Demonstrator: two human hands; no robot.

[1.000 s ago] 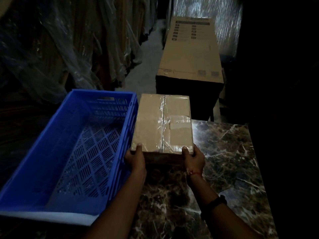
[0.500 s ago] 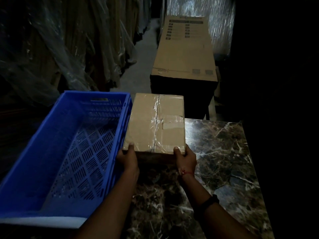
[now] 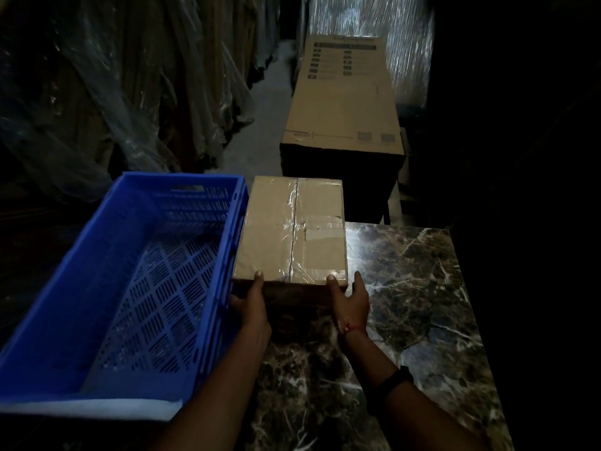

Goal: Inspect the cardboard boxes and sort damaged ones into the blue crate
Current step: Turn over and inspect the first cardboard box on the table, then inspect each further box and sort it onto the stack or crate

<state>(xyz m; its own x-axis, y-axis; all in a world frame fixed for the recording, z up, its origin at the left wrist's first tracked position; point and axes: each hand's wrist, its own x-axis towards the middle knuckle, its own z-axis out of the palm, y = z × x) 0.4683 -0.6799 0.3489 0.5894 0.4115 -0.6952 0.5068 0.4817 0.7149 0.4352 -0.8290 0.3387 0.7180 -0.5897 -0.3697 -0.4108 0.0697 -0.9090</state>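
Dim storeroom, dark marble counter [image 3: 422, 288]. Taped cardboard box [image 3: 289, 229] is at the counter's far left, just beside the right wall of the blue crate [image 3: 81, 288], outside it. Left hand [image 3: 250, 302] and right hand [image 3: 351, 302] grasp its near edge, thumbs on top, fingers curled round the corners. Cannot tell whether it rests or is lifted. Large printed carton [image 3: 344, 102] stands beyond.

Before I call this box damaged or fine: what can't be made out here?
Head view only:
- box: underside, far and side faces hidden by the box itself; near face in shadow.
- left hand: fingers hidden behind the box.
- crate: near-left corner cut by frame edge.
- tape: wrinkles too dim to judge.
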